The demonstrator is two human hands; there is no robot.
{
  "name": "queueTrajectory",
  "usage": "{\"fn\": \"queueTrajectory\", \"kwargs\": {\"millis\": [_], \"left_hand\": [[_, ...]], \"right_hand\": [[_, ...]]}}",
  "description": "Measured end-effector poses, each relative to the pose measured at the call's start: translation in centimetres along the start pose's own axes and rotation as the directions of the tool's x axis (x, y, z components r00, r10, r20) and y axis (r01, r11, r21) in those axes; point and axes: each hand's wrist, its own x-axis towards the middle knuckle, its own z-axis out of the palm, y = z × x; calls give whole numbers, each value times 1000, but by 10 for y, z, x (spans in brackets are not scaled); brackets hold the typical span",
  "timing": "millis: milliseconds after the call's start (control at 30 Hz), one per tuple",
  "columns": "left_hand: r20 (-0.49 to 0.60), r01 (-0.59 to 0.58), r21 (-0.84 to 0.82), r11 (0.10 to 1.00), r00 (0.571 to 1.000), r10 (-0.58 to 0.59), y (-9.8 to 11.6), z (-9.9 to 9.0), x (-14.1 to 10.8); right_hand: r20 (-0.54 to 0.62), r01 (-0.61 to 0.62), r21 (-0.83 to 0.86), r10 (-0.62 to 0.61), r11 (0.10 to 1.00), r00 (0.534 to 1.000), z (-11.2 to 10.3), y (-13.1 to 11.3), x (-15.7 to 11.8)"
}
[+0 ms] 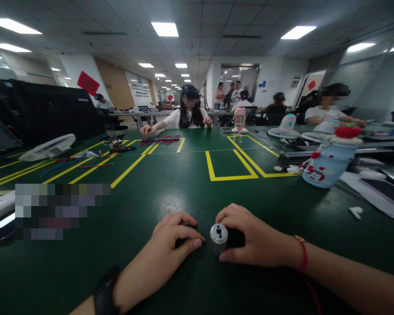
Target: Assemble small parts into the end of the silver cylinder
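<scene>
A small silver cylindrical motor (219, 238) stands upright on the green table, its round end face with dark holes turned up. The thumb and fingers of my right hand (249, 236) close around it from the right side. Just to its left, my left hand (170, 240) rests low over the tabletop with fingers loosely curved and apart, holding nothing. A small gap separates the left fingertips from the motor. A dark watch is on my left wrist, and a red cord is on my right.
Yellow tape (233, 178) marks rectangles on the green table (144, 197). A blue bottle (330, 164) with a red top stands to the right. Wires (160, 140) lie near a person (190, 109) seated opposite. White fans (49, 146) sit at the sides; a phone-like device (1, 232) lies at left.
</scene>
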Motion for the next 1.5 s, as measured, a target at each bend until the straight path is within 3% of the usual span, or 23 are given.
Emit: {"fn": "queueTrajectory", "kwargs": {"millis": [433,733,1100,1233,1333,1500], "left_hand": [[22,-4,-2,1000,1000,4,-1,-5,-3],[102,14,-24,1000,995,-11,-5,-16,-9],[-12,35,29,999,999,-34,4,-5,-1],[-162,-19,-130,991,987,-3,10,-5,7],[-257,-101,-149,984,965,60,22,-8,13],[-203,-153,-52,987,969,139,39,-5,16]], "right_hand": [[-3,3,3,-3,1000,1000,-1,-1,0],[-3,17,-6,-17,1000,1000,0,0,0],[-1,16,-27,-16,999,1000,0,-1,-1],[-1,16,-41,-16,999,1000,1,-1,-1],[-4,26,-48,-26,999,1000,2,0,-1],[-5,38,-45,-38,998,999,2,2,0]]}}
